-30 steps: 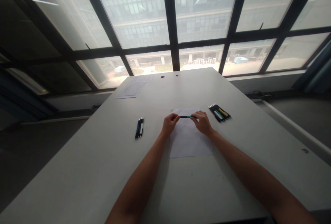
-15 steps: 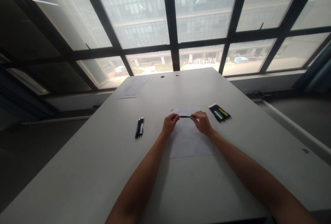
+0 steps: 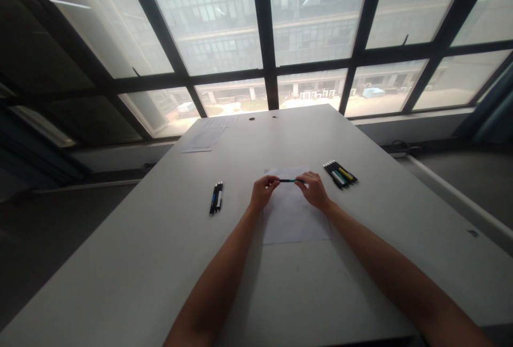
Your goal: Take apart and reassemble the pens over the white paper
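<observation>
A slim black and green pen (image 3: 287,180) lies level between my two hands, over the far part of a white sheet of paper (image 3: 296,224). The fingertips of my left hand (image 3: 263,191) pinch its left end. Its right end is in the closed fingers of my right hand (image 3: 313,189), which partly hide it. Left of my hands, a few black pens (image 3: 216,198) with blue and white parts lie side by side on the table. Right of them is a row of several black pens (image 3: 340,175), some with white, green or yellow parts.
The white table (image 3: 132,261) reaches to a large window with dark frames (image 3: 269,37). More printed sheets (image 3: 203,138) lie at its far left. Two small dark round spots (image 3: 251,119) mark the far edge. A small dark piece (image 3: 473,233) is near the right edge.
Hardly anything differs. My left fingers have shifted very slightly at the pen's left end; my right hand and the pen stay in place.
</observation>
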### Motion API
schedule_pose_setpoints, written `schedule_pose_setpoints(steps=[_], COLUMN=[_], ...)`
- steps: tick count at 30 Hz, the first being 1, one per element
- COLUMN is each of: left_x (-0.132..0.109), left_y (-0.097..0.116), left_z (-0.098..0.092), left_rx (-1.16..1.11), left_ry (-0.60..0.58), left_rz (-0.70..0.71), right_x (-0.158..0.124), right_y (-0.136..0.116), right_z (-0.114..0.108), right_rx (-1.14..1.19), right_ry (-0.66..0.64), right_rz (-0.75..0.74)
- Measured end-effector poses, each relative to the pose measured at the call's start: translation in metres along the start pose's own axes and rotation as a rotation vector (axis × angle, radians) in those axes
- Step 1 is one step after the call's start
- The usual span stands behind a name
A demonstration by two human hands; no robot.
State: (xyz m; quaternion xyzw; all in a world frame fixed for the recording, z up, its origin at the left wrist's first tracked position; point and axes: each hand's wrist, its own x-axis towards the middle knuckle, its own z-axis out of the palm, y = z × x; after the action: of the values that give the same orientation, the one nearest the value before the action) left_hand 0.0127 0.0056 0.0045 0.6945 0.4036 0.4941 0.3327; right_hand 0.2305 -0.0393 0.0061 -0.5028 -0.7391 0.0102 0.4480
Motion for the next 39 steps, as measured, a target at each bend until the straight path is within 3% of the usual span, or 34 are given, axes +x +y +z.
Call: schedule_pose_setpoints(steps=[9, 20, 26, 30, 35, 39], left_x=[0.0, 0.001, 0.001, -0.002, -0.005, -0.004], left_y=[0.003, -0.005, 0.0, 0.009, 0.022, 0.021], left_z=[-0.001, -0.001, -0.002, -0.001, 0.0, -0.001], left_rx=[-0.065, -0.107, -0.071, -0.003, 0.036, -0.086], left_ry=[0.052, 0.071, 0.136, 0.103, -0.051, 0.071], left_rz=[-0.024, -0.02, -0.019, 0.024, 0.127, 0.057], right_x=[0.003, 0.001, 0.002, 0.005, 0.01, 0.011], right_y=[-0.009, -0.007, -0.002, 0.0, 0.0, 0.005], right_z=[-0.009, -0.006, 0.001, 0.003, -0.002, -0.014], right_rx=[-0.108, 0.03, 0.616, 1.086, 1.531, 1.8], right_ry=[-0.01, 0.016, 0.14, 0.123, 0.114, 0.084], right_rz=[-0.067, 0.01, 0.367, 0.58, 0.738, 0.774])
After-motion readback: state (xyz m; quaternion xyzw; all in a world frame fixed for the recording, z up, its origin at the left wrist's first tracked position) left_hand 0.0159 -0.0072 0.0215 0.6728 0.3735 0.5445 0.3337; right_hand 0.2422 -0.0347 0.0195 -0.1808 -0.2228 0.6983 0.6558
